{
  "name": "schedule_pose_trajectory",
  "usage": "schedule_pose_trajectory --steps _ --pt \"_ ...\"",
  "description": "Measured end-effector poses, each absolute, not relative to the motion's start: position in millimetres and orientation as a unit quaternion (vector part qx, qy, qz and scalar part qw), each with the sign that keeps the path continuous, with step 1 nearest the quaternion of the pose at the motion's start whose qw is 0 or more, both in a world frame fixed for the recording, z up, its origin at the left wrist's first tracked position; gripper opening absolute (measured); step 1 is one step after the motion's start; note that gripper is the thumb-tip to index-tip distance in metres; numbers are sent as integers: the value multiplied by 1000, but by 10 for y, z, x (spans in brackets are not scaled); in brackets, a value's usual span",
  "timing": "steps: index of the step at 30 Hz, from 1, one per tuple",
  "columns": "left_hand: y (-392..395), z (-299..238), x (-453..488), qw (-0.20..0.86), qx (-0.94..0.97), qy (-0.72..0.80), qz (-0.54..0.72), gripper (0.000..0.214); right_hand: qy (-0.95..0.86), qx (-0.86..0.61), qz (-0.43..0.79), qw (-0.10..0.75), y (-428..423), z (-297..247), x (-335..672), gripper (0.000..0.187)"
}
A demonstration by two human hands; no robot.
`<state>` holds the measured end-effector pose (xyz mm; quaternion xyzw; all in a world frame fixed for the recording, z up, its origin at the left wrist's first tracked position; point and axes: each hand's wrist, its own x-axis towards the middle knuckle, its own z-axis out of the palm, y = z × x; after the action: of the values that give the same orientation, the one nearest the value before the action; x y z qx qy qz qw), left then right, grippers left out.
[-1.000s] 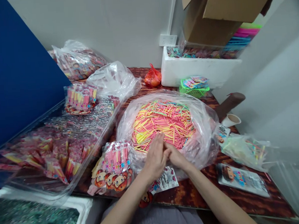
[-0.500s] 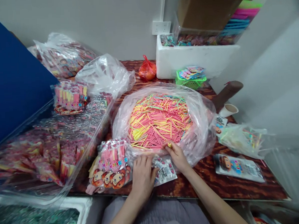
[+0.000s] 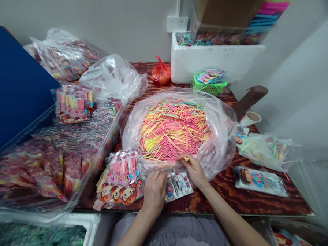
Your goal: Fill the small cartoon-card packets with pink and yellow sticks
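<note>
Desk (image 3: 256,202), dark red-brown wood grain, filled the middle of the frame. Clear plastic tray (image 3: 33,203) of packed stick packets took the left side. Centre: a big open clear bag (image 3: 222,134) heaped with loose coloured sticks (image 3: 172,131) in pink, yellow and green. White foam box (image 3: 213,63) stood at upper centre-right, a small green basket (image 3: 210,87) just in front of it and a tied red bag (image 3: 161,73) to its left. Bundle of filled cartoon-head packets (image 3: 120,178) lay at lower centre-left, touching the big bag's near edge.

Left hand (image 3: 154,191) lay palm down, fingers loosely curled, on a flat printed packet (image 3: 179,184) at the desk's near edge, lower centre. Right hand (image 3: 193,169), just right of it at the big bag's near rim, pinched a small bunch of sticks (image 3: 185,159) between thumb and fingertips; only their ends showed.
</note>
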<state>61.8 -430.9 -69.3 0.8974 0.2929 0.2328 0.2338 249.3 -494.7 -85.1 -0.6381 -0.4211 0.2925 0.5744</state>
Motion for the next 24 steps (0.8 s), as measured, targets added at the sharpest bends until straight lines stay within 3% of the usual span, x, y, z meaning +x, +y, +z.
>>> schedule_pose_trajectory --steps 6,10,16,19,24 --pt "-4262 -526 638 280 877 303 246 43 -405 -640 303 579 -4946 -823 2490 17" --pt "-4192 -433 645 328 834 353 268 41 -394 -641 316 578 -4950 -795 2478 18" --pt "-4106 -443 691 536 619 462 340 20 -393 -648 315 572 -4947 -774 2473 17" --pt "-4056 -374 687 658 480 462 352 23 -392 -653 312 567 -4946 -774 2476 17" --pt "-3996 -278 629 718 380 447 376 26 -397 -655 312 563 -4951 -810 2483 18"
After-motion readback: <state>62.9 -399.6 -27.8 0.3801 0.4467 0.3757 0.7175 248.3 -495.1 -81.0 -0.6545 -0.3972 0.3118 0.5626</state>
